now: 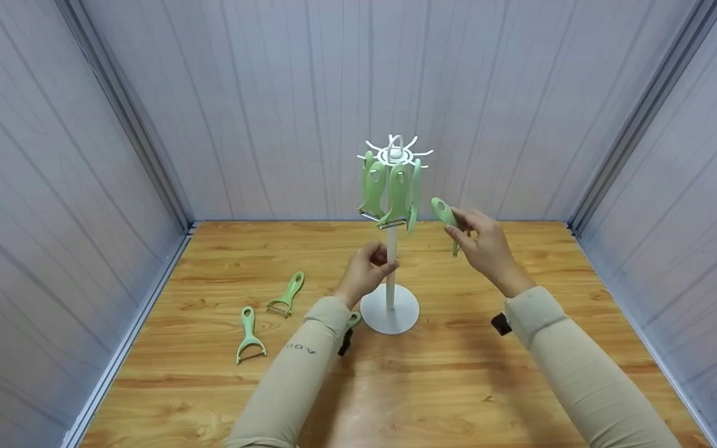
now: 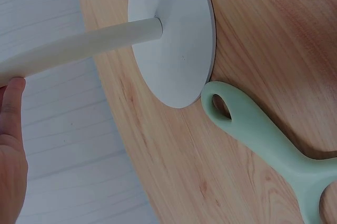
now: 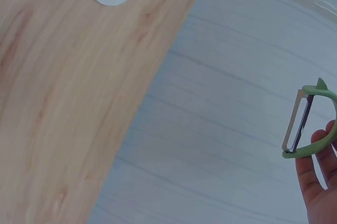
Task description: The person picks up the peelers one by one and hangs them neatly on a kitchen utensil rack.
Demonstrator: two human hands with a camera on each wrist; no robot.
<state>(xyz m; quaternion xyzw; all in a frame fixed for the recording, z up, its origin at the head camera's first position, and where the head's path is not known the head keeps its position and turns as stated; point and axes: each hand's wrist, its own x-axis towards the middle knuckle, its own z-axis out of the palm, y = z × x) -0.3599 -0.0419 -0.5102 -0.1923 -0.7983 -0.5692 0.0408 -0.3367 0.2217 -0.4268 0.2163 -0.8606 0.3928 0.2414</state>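
A white stand with hooks on top (image 1: 395,155) rises from a round base (image 1: 389,320). Thumb and fingers of my left hand (image 1: 363,271) hold its pole (image 1: 391,287) partway up. Several green Y-shaped peelers hang from the hooks, among them a front peeler (image 1: 400,194). To the right of the stand, my right hand (image 1: 488,244) pinches another green peeler (image 1: 441,210) in the air, hole end toward the hooks. Its blade (image 3: 297,121) shows in the right wrist view. Under my left wrist lies a pale green peeler (image 2: 258,129), close to the base and mostly hidden in the head view.
Left of my forearm, two more peelers lie on the wooden table (image 1: 458,373): one peeler (image 1: 248,330) nearer me and one peeler (image 1: 290,292) farther off. Grey-white panels (image 1: 271,112) enclose the table at the back and both sides.
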